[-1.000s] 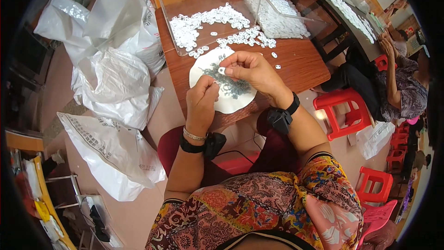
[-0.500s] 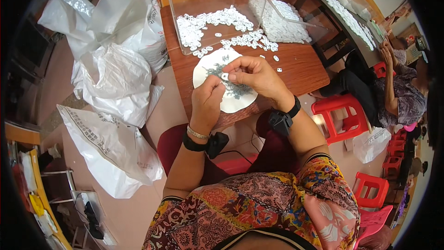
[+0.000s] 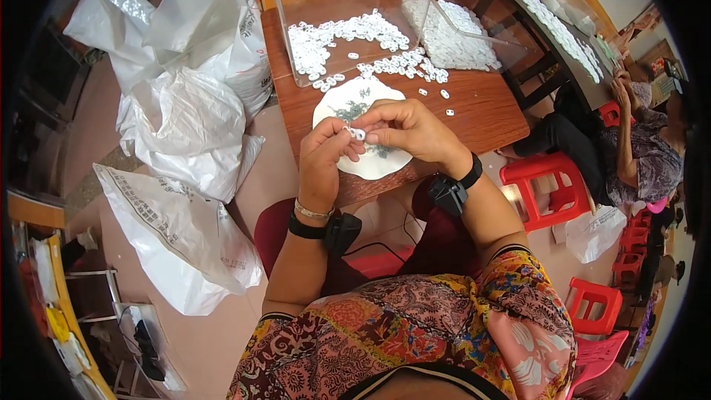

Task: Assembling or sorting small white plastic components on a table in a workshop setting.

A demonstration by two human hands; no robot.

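A small white oval plastic piece with round holes (image 3: 358, 134) is pinched between my two hands, above a white plate (image 3: 374, 169). My right hand (image 3: 407, 130) grips its right end with thumb and forefinger. At its left end, the fingertips of my left hand (image 3: 324, 159) are closed on it. Small grey-green parts (image 3: 349, 110) lie heaped on the plate, partly hidden by my hands. Beyond the plate, many similar white pieces (image 3: 400, 65) are scattered on the brown wooden table (image 3: 474, 115).
Clear plastic panels (image 3: 355, 0) stand around piles of white pieces at the table's back. Large white sacks (image 3: 181, 130) fill the floor on the left. A red stool (image 3: 544, 185) stands at the right. Another person (image 3: 641, 141) sits at a dark table (image 3: 566, 67) further right.
My left hand has turned, its fingers now uncurled further around the white piece. The piece has tilted and sits slightly lower. My right hand stays nearly in place.
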